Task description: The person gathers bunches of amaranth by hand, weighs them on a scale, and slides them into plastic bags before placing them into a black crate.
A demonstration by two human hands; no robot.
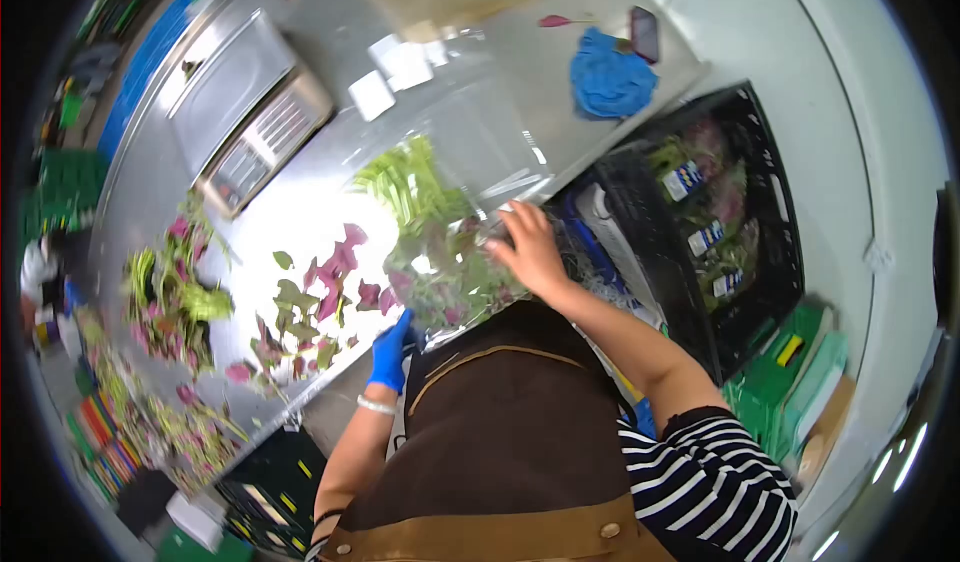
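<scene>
A clear plastic bag of red and green leafy greens (455, 272) lies at the table's near edge, its leaves toward me and pale green stems (405, 182) pointing away. At the bag's lower left corner is my left hand (393, 352) in a blue glove, closed on the plastic, its fingertips partly hidden. My bare right hand (530, 250) rests on the bag's right side with thumb and fingers apart. Loose purple and green leaves (315, 297) are scattered left of the bag. Farther left sits a bunch of leafy stems (170, 297).
A scale (265, 132) stands at the back left, near white labels (400, 64). A blue cloth-like bundle (612, 74) and a phone (645, 35) lie at the far right corner. Beside the table, a black crate (755, 122) holds several labelled bags. Green crates (800, 362) stand lower right.
</scene>
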